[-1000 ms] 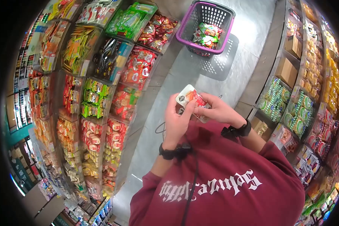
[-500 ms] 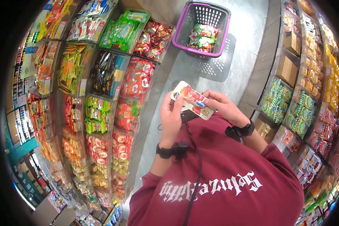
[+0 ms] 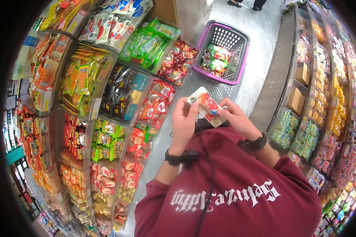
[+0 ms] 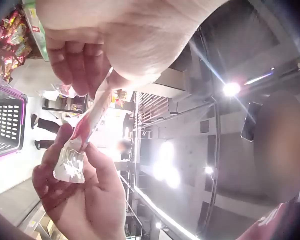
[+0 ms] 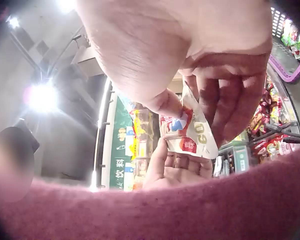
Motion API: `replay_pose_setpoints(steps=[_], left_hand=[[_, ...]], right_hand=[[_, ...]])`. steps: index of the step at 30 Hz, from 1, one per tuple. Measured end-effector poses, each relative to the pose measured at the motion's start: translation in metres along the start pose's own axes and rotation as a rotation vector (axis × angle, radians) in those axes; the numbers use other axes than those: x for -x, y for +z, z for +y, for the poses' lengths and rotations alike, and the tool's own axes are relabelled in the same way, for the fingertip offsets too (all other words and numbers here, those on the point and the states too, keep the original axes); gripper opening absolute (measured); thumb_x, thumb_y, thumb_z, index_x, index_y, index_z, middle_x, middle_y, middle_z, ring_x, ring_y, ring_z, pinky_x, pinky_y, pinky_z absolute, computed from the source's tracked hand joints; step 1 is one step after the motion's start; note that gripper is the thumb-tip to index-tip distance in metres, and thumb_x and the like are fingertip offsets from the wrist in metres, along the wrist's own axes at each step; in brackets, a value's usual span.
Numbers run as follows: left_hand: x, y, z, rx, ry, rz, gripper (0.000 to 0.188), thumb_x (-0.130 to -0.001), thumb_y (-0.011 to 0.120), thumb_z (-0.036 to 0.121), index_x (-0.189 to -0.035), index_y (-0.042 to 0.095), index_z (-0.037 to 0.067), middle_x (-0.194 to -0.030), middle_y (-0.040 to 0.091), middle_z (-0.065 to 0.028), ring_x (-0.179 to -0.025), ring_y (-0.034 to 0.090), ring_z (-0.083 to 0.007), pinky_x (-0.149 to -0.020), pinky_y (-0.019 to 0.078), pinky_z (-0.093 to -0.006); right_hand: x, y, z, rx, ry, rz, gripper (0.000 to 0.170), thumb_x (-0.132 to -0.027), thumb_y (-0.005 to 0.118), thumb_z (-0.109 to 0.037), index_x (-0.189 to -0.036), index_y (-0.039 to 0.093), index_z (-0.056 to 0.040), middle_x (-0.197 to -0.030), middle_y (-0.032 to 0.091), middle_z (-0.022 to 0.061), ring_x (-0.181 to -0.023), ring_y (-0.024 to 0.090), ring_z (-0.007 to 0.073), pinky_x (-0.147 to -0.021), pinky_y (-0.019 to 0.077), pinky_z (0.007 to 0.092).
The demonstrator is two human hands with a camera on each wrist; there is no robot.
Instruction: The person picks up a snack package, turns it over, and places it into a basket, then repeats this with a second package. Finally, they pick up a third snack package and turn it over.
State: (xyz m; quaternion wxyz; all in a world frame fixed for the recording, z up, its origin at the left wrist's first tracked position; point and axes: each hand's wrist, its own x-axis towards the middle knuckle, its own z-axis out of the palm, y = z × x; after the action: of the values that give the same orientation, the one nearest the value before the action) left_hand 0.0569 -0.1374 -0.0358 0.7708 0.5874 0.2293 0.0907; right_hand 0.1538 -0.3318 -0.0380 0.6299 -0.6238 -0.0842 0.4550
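A small white and red snack packet [image 3: 208,103] is held between both hands in front of the chest. The left hand [image 3: 183,120] pinches its upper-left end between thumb and fingers. At the lower-right end the right hand [image 3: 239,119] grips it, thumb on the printed face. In the left wrist view the packet [image 4: 85,125] appears nearly edge-on, its wide silvery end by the right hand [image 4: 85,195]. The right wrist view shows the packet [image 5: 187,132] with a red and blue print, the right thumb pressing on it and the left fingers [image 5: 180,172] below.
A purple-rimmed grey basket [image 3: 241,65] with several packets inside stands on the floor ahead. Bins of bagged snacks [image 3: 156,100] line the left side, and shelves with green packs [image 3: 284,127] and cardboard boxes [image 3: 295,100] the right. A person's feet [image 3: 257,8] show beyond the basket.
The right hand has moved outward along the packet, uncovering more of its face, and the packet now lies stretched between both hands. The head view has shifted, bringing another person's feet into sight.
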Motion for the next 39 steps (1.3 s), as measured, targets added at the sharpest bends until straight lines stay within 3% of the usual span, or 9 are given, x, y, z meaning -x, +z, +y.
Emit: replay_pose_setpoints(steps=[7, 13, 14, 17, 23, 28, 33, 39], left_hand=[[-0.042, 0.009, -0.021, 0.109, -0.113, 0.017, 0.015, -0.105, 0.062, 0.015, -0.108, 0.061, 0.001, -0.097, 0.068, -0.0026, -0.089, 0.063, -0.0071, -0.082, 0.0517, -0.0255], [-0.090, 0.060, -0.039, 0.062, -0.205, 0.010, 0.012, -0.105, 0.061, 0.017, -0.102, 0.063, 0.006, -0.087, 0.066, 0.0011, -0.081, 0.061, -0.0058, -0.080, 0.0489, -0.0251], [-0.100, 0.072, -0.041, 0.024, -0.198, 0.008, 0.013, -0.105, 0.062, 0.018, -0.102, 0.063, 0.007, -0.087, 0.067, 0.0011, -0.083, 0.062, -0.0063, -0.080, 0.0493, -0.0254], [-0.126, 0.113, -0.037, 0.038, -0.217, 0.028, 0.017, -0.105, 0.062, 0.019, -0.114, 0.066, 0.004, -0.090, 0.067, 0.0005, -0.085, 0.062, -0.0072, -0.081, 0.0504, -0.0258], [-0.166, 0.166, -0.032, -0.122, -0.229, -0.100, 0.036, -0.106, 0.061, 0.018, -0.138, 0.062, 0.003, -0.098, 0.069, -0.0017, -0.091, 0.064, -0.0087, -0.087, 0.0522, -0.0266], [-0.175, 0.179, -0.026, -0.127, -0.164, -0.088, 0.029, -0.105, 0.062, 0.018, -0.129, 0.068, 0.003, -0.102, 0.070, -0.0019, -0.095, 0.064, -0.0098, -0.089, 0.0520, -0.0270], [-0.168, 0.163, -0.015, -0.160, -0.102, 0.005, 0.027, -0.105, 0.062, 0.019, -0.124, 0.069, 0.003, -0.103, 0.070, -0.0031, -0.096, 0.064, -0.0106, -0.088, 0.0520, -0.0275], [-0.132, 0.109, -0.027, -0.260, -0.136, 0.299, 0.020, -0.103, 0.063, 0.018, -0.112, 0.073, 0.003, -0.094, 0.069, -0.0011, -0.086, 0.064, -0.0090, -0.080, 0.0509, -0.0254]], right_hand=[[-0.027, -0.023, -0.019, 0.029, 0.052, 0.099, 0.018, -0.107, 0.059, -0.019, -0.119, 0.058, -0.0068, -0.106, 0.069, -0.0004, -0.090, 0.059, 0.0032, -0.077, 0.0483, 0.0236], [-0.056, -0.103, -0.030, -0.299, 0.210, 0.189, 0.025, -0.108, 0.056, -0.023, -0.127, 0.059, -0.0075, -0.111, 0.067, -0.0008, -0.098, 0.063, 0.0070, -0.084, 0.0520, 0.0250], [-0.060, -0.127, -0.022, -0.364, 0.231, 0.197, 0.031, -0.108, 0.055, -0.024, -0.134, 0.058, -0.0065, -0.113, 0.066, 0.0008, -0.100, 0.065, 0.0107, -0.087, 0.0532, 0.0272], [-0.071, -0.181, -0.024, -0.602, 0.101, 0.145, 0.039, -0.108, 0.053, -0.026, -0.140, 0.054, -0.0033, -0.122, 0.066, 0.0057, -0.104, 0.066, 0.0152, -0.091, 0.0532, 0.0298], [-0.080, -0.242, -0.062, -0.525, 0.020, 0.241, 0.043, -0.107, 0.053, -0.027, -0.140, 0.053, 0.0003, -0.135, 0.065, 0.0136, -0.112, 0.065, 0.0186, -0.095, 0.0518, 0.0316], [-0.100, -0.275, -0.060, -0.575, 0.030, 0.189, 0.021, -0.104, 0.059, -0.021, -0.120, 0.062, -0.0069, -0.109, 0.069, 0.0060, -0.099, 0.064, 0.0143, -0.090, 0.0520, 0.0293], [-0.125, -0.271, -0.068, -0.562, 0.061, 0.172, 0.017, -0.103, 0.061, -0.020, -0.115, 0.063, -0.0083, -0.100, 0.067, 0.0022, -0.092, 0.062, 0.0130, -0.084, 0.0515, 0.0286], [-0.170, -0.268, -0.045, -0.650, 0.247, 0.002, 0.011, -0.102, 0.061, -0.019, -0.104, 0.061, -0.0085, -0.094, 0.065, 0.0021, -0.086, 0.061, 0.0139, -0.078, 0.0520, 0.0301]])
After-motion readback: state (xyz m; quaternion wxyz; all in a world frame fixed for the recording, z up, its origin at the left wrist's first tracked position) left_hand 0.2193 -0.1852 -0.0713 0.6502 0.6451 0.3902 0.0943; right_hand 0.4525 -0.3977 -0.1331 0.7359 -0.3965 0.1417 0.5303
